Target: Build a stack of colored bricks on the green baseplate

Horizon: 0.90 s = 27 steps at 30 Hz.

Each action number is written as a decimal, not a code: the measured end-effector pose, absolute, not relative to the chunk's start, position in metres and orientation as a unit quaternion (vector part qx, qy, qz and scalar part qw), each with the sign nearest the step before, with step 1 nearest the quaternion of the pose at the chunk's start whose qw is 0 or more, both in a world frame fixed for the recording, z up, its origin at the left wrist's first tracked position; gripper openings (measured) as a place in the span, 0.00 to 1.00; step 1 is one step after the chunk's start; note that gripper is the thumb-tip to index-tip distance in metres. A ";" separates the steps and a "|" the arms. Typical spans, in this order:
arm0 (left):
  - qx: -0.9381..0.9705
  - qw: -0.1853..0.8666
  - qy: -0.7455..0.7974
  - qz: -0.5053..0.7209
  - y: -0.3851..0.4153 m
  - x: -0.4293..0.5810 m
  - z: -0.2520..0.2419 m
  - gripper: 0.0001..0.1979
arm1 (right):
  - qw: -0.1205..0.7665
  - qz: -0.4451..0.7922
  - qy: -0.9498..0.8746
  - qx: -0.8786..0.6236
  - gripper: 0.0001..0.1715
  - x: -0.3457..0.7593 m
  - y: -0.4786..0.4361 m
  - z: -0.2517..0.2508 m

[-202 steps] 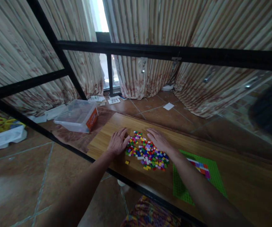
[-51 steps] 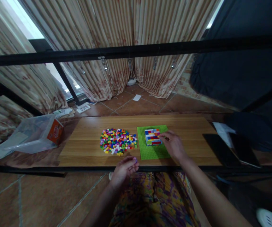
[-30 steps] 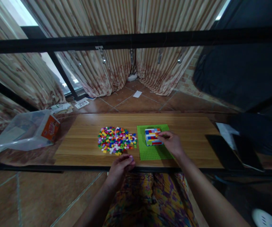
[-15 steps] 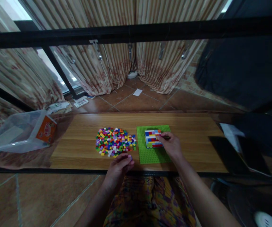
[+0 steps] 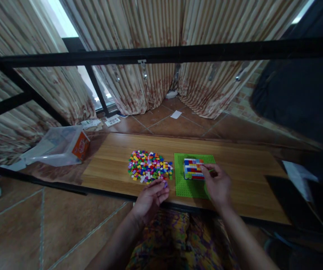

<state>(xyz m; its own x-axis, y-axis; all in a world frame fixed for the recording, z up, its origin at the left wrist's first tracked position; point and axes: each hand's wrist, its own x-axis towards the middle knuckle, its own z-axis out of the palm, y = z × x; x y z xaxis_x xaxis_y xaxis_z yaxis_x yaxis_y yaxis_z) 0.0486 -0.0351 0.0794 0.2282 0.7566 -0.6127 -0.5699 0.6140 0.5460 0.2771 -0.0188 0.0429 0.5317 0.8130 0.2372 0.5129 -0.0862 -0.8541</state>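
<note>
A purple toy brick (image 5: pixel 165 184) is pinched between the thumb and fingers of my left hand (image 5: pixel 153 195), just in front of a heap of loose coloured bricks (image 5: pixel 147 167). On a green studded baseplate (image 5: pixel 188 189) stands a block of stacked bricks (image 5: pixel 193 168) in rows of blue, white, red and yellow. My right hand (image 5: pixel 217 183) is at the right end of this block, thumb and forefinger closed at its top edge. Whatever lies between those fingertips is hidden or too small to make out.
All of this rests on a long wooden tabletop (image 5: pixel 111 157). A clear plastic box (image 5: pixel 57 150) with an orange label sits to the left. Dark flat objects (image 5: pixel 283 198) lie at the right end. A black metal rail (image 5: pixel 161 54) crosses in front of striped curtains (image 5: pixel 156 26).
The camera view has turned, so the scene sits further right and tilted. My left hand still holds the purple brick; my right hand stays at the block's right end.
</note>
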 end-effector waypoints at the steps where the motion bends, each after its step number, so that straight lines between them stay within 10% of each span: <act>1: 0.098 0.783 0.447 0.423 -0.036 0.047 0.081 0.10 | 0.515 0.169 -0.482 -0.688 0.19 0.265 -0.026 0.050; 14: 0.170 0.832 0.404 0.339 -0.049 0.030 0.067 0.13 | 0.431 0.477 -0.578 -0.503 0.11 0.188 -0.059 0.064; 27: 0.101 0.787 0.479 0.376 -0.065 0.017 0.045 0.14 | 0.390 0.291 -0.647 -0.587 0.11 0.169 -0.003 0.031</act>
<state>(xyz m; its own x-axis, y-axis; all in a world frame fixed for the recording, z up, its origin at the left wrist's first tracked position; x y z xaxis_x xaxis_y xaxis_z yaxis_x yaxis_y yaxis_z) 0.0173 -0.0652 0.0452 0.2584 0.6890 -0.6772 -0.4952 0.6963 0.5195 0.1687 -0.0032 0.0312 -0.0056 0.9866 0.1628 0.5328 0.1407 -0.8345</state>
